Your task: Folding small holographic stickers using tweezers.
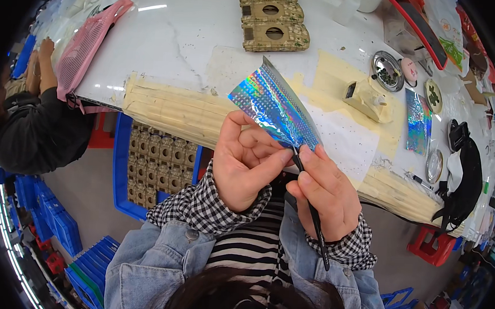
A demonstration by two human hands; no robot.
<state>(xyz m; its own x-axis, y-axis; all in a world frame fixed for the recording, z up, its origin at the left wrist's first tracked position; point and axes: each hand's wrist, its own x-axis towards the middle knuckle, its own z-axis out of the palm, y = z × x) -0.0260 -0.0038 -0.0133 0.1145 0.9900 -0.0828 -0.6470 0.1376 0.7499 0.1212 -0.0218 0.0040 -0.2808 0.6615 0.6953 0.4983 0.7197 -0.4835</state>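
Counted on the white table (pixel 169 42): three patterned brown boxes with round holes (pixel 272 17) in a row at the far edge, two holographic foil strips, one pink mesh tray (pixel 87 45), two small round dishes of dark beads (pixel 387 71). One holographic strip (pixel 273 108) is up off the table, its lower end pinched in the left hand (pixel 244 163), fingers curled shut on it; the second strip (pixel 418 121) lies flat to the right, well apart. The right hand (pixel 327 193) is closed around one pair of black tweezers (pixel 310 206), tips touching the held strip's lower edge just beside the left thumb.
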